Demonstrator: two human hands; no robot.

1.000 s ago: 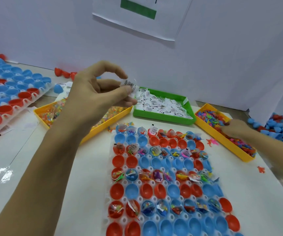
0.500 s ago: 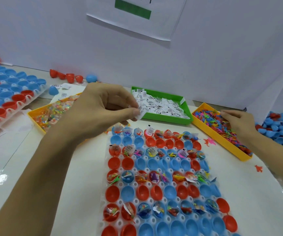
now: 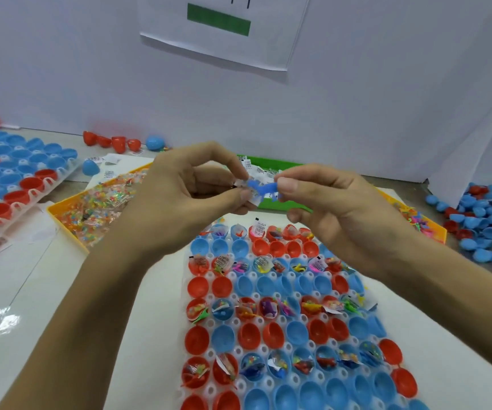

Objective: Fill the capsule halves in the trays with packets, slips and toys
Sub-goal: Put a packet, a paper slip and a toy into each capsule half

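left hand [image 3: 179, 199]: raised, fingertips pinched | right hand [image 3: 336, 208]: raised, facing it, thumb and forefinger pinched

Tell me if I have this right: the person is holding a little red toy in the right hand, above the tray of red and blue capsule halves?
Not quite. In the head view the toy pinched in the right hand is blue, not red. The rest holds: it is held above the tray of red and blue capsule halves, with the left hand pinching a paper slip beside it.

White wall [image 3: 91, 69] — taped paper sheet [image 3: 224, 34], seemingly.

Green tray [image 3: 271, 204] largely behind hands.
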